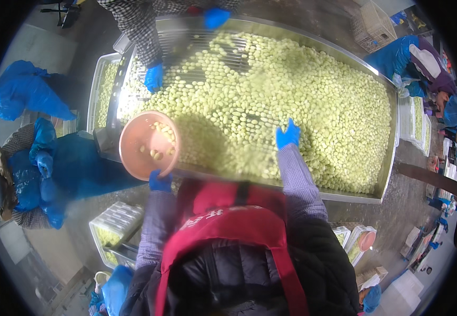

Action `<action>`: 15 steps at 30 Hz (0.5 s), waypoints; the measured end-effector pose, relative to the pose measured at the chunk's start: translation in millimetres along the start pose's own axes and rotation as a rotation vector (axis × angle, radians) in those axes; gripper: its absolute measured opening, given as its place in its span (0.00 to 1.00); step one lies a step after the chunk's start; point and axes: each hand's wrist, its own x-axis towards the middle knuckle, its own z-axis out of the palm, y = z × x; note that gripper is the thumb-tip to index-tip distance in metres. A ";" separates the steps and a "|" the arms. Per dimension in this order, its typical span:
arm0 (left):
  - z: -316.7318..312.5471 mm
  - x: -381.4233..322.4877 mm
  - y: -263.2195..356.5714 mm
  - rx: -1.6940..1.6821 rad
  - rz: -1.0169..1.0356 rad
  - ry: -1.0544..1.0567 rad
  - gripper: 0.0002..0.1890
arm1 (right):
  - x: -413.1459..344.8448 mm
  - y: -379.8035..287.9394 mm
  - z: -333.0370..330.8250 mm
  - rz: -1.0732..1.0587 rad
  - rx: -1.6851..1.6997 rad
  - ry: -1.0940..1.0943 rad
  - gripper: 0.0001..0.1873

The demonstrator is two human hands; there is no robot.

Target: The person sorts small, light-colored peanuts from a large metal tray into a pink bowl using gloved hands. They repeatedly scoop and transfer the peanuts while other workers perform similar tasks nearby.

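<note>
My left hand [160, 181], in a blue glove, grips the near rim of a salmon-pink plastic bowl [135, 152]. Several pale yellow-green fruits [157, 155] lie inside the bowl, which is tilted over the near left edge of a metal sorting table. My right hand [288, 135], also blue-gloved, reaches over the spread of small oval green fruits [343, 102]. Its thumb and a finger stand apart, with nothing visible between them. Its fingertips are at the fruit layer; whether they touch it is unclear.
A metal rim [350, 196] borders the table, and slotted bars [181, 45] show at its far left. Across from me, a co-worker's blue-gloved hand [154, 78] touches the fruit. White crates of fruit [104, 93] stand beside the table. Other aproned workers [27, 166] are at both sides.
</note>
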 end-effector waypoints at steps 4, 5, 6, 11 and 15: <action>-15.1 16.4 3.2 -0.110 0.004 -0.054 0.11 | -1.3 55.4 -1.9 0.201 0.097 0.045 0.38; -20.6 21.2 4.7 -0.117 0.002 -0.088 0.10 | -6.5 52.1 0.4 0.256 0.061 0.034 0.37; -25.8 26.9 5.6 -0.128 0.007 -0.144 0.08 | -11.8 41.9 3.4 0.314 0.127 -0.012 0.37; -51.0 50.4 11.2 -0.295 -0.173 -0.321 0.08 | -45.7 -48.2 30.3 -0.152 0.148 -0.354 0.32; -55.6 58.0 12.0 -0.252 -0.168 -0.145 0.20 | -23.7 -79.2 37.4 -0.153 0.358 -0.488 0.34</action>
